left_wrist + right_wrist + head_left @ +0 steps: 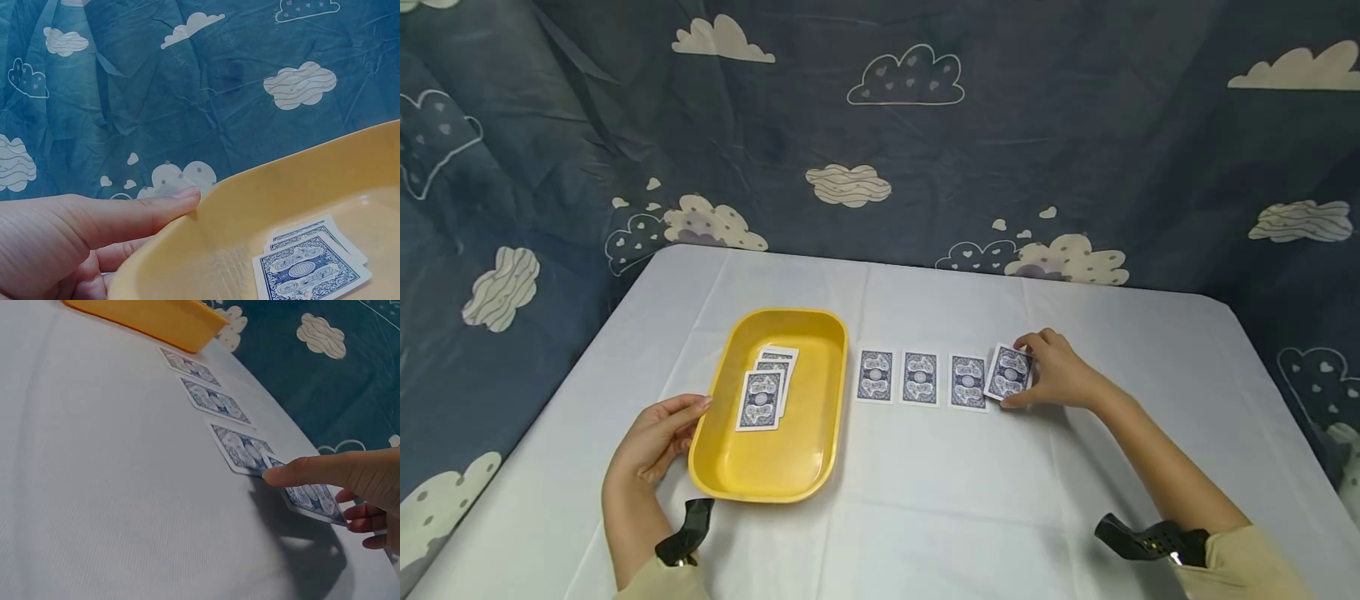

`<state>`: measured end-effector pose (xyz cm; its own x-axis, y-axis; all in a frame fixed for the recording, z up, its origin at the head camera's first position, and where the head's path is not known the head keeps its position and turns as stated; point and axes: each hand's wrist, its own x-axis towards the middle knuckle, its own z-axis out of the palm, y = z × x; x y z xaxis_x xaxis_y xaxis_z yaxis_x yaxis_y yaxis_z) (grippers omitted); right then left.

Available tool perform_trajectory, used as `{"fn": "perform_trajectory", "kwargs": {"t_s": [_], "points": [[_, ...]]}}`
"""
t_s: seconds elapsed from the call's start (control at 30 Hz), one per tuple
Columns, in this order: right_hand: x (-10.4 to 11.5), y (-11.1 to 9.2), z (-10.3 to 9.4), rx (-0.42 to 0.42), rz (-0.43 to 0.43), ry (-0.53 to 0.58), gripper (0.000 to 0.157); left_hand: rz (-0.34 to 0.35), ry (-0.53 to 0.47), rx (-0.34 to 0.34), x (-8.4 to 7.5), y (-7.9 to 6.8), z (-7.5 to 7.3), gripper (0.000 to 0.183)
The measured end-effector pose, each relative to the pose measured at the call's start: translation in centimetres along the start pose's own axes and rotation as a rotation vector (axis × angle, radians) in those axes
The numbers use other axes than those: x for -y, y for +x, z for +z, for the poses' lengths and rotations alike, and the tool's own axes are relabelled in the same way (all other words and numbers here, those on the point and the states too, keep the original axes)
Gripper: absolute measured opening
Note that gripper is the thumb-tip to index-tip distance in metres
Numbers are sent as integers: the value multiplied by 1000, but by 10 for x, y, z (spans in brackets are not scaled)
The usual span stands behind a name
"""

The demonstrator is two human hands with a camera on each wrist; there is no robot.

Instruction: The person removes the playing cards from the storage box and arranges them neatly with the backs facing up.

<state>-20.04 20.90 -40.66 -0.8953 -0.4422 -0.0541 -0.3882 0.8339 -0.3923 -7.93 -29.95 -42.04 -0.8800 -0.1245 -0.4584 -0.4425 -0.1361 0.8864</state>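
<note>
My left hand [655, 437] grips the left rim of a yellow tray [808, 462], thumb on top and fingers beneath, as the left wrist view also shows. Inside the tray lies a small overlapping stack of playing cards [760, 402], blue patterned backs up. My right hand [1060, 372] pinches another playing card [1009, 372] by its edges between thumb and fingers. That card is tilted, its left edge overlapping the last of three face-down cards [967, 383] in a row. In the right wrist view, a shadow falls below the held card [312, 499].
The row continues leftward with a middle card [920, 378] and a card [875, 376] close to the tray's right side. A white cloth [925, 500] covers the table. Behind it hangs a dark blue curtain [880, 133] with cloud prints.
</note>
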Motion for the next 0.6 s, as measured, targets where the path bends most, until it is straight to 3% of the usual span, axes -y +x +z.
{"fn": "perform_trajectory", "kwargs": {"t_s": [0.3, 0.6], "points": [[-11, -11, 8, 65, 8, 39, 87, -11, -12, 4, 0, -1, -1, 5], [-13, -13, 6, 94, -47, -7, 87, -8, -18, -5, 0, -1, 1, 6]]}}
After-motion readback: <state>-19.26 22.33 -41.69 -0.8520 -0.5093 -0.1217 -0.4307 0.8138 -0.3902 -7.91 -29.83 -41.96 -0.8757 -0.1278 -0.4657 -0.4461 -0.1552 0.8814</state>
